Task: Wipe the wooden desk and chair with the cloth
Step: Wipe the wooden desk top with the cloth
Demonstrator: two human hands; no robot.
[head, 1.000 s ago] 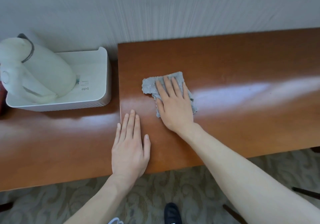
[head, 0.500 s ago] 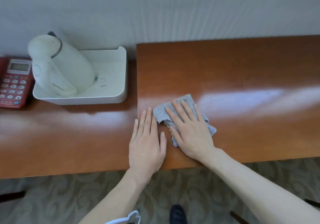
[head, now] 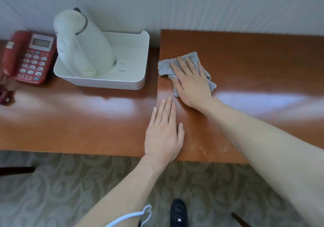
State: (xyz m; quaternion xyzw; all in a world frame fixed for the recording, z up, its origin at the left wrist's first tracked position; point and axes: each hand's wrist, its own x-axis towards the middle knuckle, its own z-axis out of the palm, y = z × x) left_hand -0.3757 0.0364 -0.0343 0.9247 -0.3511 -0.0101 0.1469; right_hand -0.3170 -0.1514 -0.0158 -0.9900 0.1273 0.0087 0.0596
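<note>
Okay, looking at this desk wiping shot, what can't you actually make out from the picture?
- Chair: not identifiable in the head view; only dark bits show at the bottom edges.
- Cloth: its middle is hidden under the right hand.
- Desk: its right end is cut off by the frame edge.
- Red phone: keypad print too small to read, left side cut off.
- Kettle: its base is hidden inside the white tray.

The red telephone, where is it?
In the head view the red telephone sits at the far left of the wooden desk, beside the white tray holding the kettle.
</note>
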